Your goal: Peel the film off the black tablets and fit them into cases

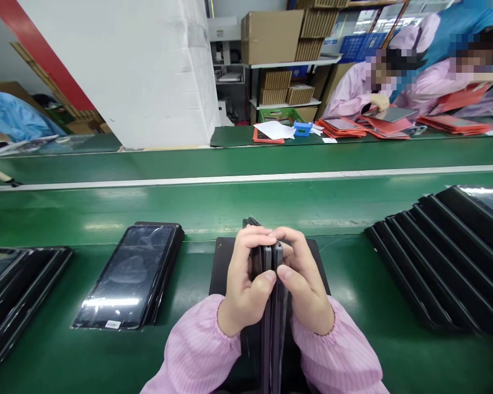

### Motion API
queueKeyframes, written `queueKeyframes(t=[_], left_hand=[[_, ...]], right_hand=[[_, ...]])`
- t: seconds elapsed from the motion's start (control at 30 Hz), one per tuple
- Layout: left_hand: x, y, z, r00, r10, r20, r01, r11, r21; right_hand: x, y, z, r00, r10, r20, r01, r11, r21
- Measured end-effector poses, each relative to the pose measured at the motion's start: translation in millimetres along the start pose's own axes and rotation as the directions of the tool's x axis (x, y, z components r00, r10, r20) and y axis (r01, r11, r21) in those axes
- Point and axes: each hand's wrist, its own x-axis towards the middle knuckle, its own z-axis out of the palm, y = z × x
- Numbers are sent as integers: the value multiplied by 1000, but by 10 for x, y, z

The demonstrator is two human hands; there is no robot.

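Past the green desk (357,350), a shelf (271,65) carries a cardboard box (271,38), contents hidden. A green crate (265,115) beyond the desk's far edge holds things too blurred to name. At the near edge, above a black mat (222,268), dark tablets (267,328) stand edge-on, long axis running near-to-far, tilt unclear. The left hand (248,284) and right hand (306,279) pinch them together.

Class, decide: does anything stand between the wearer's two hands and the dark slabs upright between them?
Nothing visible does: the left hand and the right hand both touch the dark slabs directly. Part of the contact is hidden from view.
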Motion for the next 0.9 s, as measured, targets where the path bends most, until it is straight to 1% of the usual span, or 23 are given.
queueKeyframes(t=[0.13,0.27,0.33,0.6,0.7,0.8,0.83,0.9], left_hand=[[-26,-4,26,999,39,-21,-38,997,64],[-83,39,44,997,76,18,-78,990,114],[-113,71,50,997,77,11,-78,988,133],[-155,138,94,993,121,-8,-115,959,260],[-148,150,99,991,131,-13,-123,958,259],[-151,135,80,991,135,-15,-128,966,223],[-155,115,71,992,121,-22,-114,973,199],[-167,45,57,998,49,-49,-42,991,124]], right_hand=[[38,5,25,999,22,-47,-20,999,41],[33,-22,94,993,-19,-116,35,990,138],[13,-37,124,992,-45,-119,66,981,181],[-22,-64,138,992,-61,-111,87,965,246],[-22,-65,138,992,-78,-104,103,959,263],[-15,-48,138,991,-85,-106,110,961,255],[-9,-38,134,991,-85,-104,109,962,249],[17,-15,111,991,-77,-108,99,969,226]])
